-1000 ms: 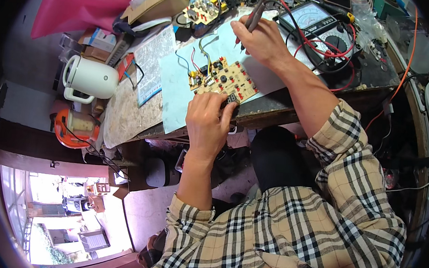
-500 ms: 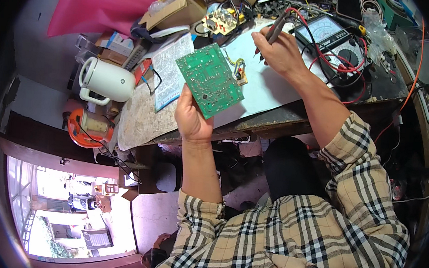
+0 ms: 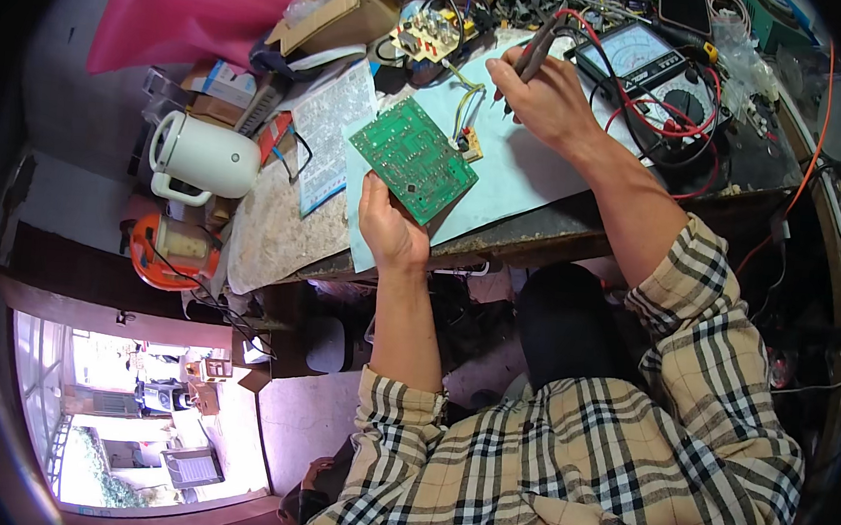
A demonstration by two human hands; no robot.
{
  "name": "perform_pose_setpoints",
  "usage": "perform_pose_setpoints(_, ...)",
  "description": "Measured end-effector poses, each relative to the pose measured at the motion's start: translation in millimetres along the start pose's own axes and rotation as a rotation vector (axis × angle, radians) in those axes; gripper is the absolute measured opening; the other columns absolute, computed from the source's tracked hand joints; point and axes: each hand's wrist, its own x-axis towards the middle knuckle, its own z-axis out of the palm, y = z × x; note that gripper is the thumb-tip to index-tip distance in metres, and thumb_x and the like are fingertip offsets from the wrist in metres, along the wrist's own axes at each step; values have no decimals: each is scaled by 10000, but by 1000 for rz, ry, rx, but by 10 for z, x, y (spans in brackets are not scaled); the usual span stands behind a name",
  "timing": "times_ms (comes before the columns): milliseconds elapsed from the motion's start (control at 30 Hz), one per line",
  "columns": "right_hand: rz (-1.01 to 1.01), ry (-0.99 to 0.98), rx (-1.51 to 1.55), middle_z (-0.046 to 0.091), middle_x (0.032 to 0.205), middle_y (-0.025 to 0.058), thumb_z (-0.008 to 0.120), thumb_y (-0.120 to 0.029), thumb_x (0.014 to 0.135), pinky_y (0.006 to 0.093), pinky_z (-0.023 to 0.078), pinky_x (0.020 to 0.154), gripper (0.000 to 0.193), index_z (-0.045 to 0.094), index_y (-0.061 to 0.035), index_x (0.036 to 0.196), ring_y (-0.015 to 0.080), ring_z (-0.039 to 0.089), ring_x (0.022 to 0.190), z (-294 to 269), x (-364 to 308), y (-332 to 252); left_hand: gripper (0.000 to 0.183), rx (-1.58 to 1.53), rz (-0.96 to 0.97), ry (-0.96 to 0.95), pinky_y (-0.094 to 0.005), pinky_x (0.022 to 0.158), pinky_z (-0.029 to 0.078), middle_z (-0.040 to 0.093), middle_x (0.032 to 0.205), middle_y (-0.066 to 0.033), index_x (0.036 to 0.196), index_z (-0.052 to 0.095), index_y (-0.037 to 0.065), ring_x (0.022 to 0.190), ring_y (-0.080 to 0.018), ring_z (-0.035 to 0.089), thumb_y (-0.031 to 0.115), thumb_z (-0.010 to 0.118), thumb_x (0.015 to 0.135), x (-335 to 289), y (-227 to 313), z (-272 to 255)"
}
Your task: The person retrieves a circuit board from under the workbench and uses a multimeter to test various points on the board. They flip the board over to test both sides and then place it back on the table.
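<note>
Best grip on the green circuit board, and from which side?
Probably the near-left edge of the green circuit board, from the person's side, where the left hand holds it: it's thin and flat, solder-dotted face toward the camera, and wires lie beyond the far-right edge.

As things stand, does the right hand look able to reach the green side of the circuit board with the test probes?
Probably yes: the right hand holds the test probes close by, and the left hand holds the circuit board with its green side showing. Only some wires seem to lie between.
</note>
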Motion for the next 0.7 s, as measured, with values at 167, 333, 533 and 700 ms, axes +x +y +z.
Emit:
perform_pose_setpoints(167,-36,-14,26,533,596,94,492,-365,923,367,444,573,404,570,-8,752,223,545,549,13,4,58,312,64,105,129,-347,859,488,608,1062,-114,1084,535,-19,963,-208,594,230,357,1024,-22,-76,100)
perform_pose_setpoints(333,11,-9,77,551,604,124,472,-353,919,388,456,639,394,547,-10,740,283,560,587,-12,-19,-23,449,166,193,246,-345,850,497,594,1090,-138,1161,503,-64,954,-219,600,325,316,1039,-45,-108,238)
perform_pose_setpoints(533,53,-69,213,604,638,84,519,-352,924,325,472,566,338,622,-31,919,172,603,601,12,-428,-135,419,268,270,319,-296,796,473,582,1020,-86,1107,517,-24,872,-151,564,342,323,1042,-36,-160,241)
perform_pose_setpoints(700,137,-57,413,630,762,31,571,-253,913,273,483,642,242,644,-35,989,99,591,696,-58,-694,-59,381,268,286,321,-277,785,456,561,961,-64,1041,513,-4,846,-132,531,325,321,1045,-103,-136,324)
